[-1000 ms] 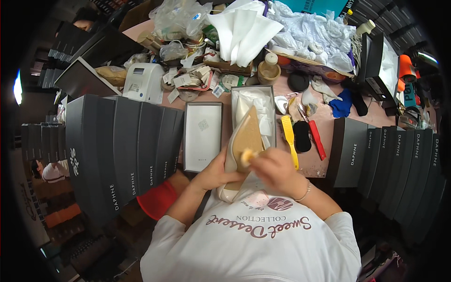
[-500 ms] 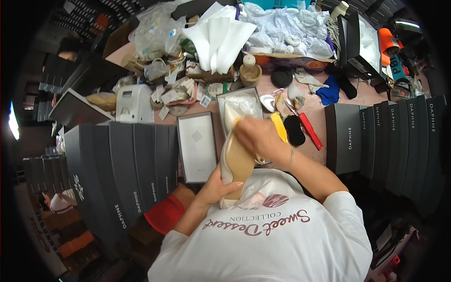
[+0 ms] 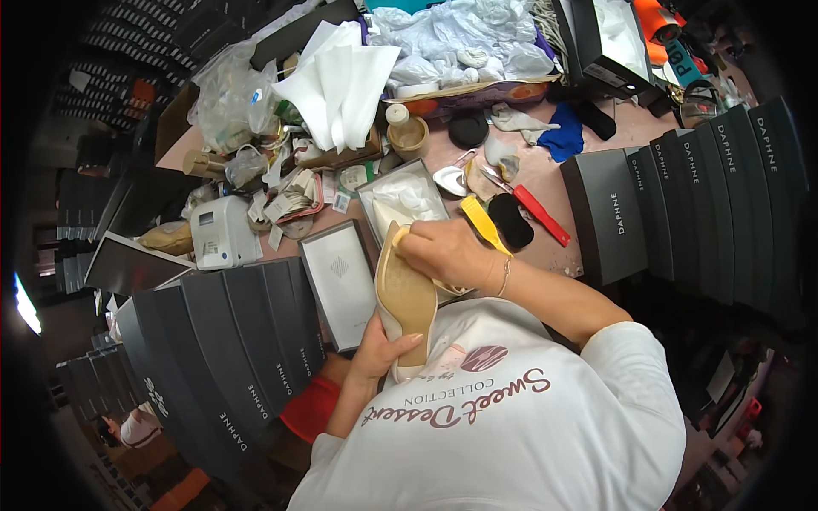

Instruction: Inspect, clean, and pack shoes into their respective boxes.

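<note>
A pale cream shoe (image 3: 407, 294) is held up in front of my shirt, its tan sole facing me and its toe end pointing away. My left hand (image 3: 381, 347) grips it near the heel end, with the thumb lying on the sole. My right hand (image 3: 450, 254) is closed over the toe end, pinching a small yellow piece (image 3: 400, 236) against the sole; the exact kind is unclear. Just beyond stands an open shoebox (image 3: 366, 200) with white tissue and another cream shoe (image 3: 392, 216), partly hidden. Its pale-lined lid (image 3: 345, 294) lies to the left.
Stacked grey shoeboxes flank me, left (image 3: 204, 341) and right (image 3: 613, 217). Beyond my right hand lie a yellow brush (image 3: 482, 223), a black oval pad (image 3: 509, 221) and a red-handled tool (image 3: 543, 215). A white label printer (image 3: 223, 232) and white sheets (image 3: 341, 89) are farther back.
The view has turned, so the bench appears shifted left. My right hand, blurred before, now shows sharply at the sole's toe end. My left hand keeps its hold on the shoe.
</note>
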Tool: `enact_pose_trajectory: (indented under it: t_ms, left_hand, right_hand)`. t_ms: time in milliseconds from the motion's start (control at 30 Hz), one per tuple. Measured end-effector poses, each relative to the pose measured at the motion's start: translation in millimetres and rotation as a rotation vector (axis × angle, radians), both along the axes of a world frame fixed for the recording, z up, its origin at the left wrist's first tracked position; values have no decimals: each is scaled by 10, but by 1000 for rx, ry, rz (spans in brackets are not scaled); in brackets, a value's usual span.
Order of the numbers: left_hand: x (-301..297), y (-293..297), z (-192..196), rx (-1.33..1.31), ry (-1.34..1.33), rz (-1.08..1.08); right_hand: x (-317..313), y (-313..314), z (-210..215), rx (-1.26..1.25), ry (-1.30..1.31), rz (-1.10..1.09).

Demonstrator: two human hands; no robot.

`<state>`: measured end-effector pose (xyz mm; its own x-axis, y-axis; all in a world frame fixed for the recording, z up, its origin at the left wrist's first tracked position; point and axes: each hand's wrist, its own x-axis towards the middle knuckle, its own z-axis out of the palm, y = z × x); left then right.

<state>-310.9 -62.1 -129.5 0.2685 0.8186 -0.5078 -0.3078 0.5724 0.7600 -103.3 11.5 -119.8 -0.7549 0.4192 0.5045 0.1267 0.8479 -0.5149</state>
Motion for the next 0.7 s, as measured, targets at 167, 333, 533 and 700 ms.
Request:
enact_pose_trajectory:
  t_ms: [167, 333, 533, 700]
  left_hand:
    - [-27, -33, -96, 43, -9, 4]
    - [1, -30, -33, -13, -19, 44]
    - [93, 37, 41, -59, -19, -35]
    - [-16, 84, -46, 61, -11, 11]
  right_hand:
    - [-49, 124, -37, 33, 41, -5]
    - [-46, 243, -23, -37, 7, -1]
    - [-211, 943, -239, -349, 141, -319]
    - [-166, 954, -469, -1947, 934, 99]
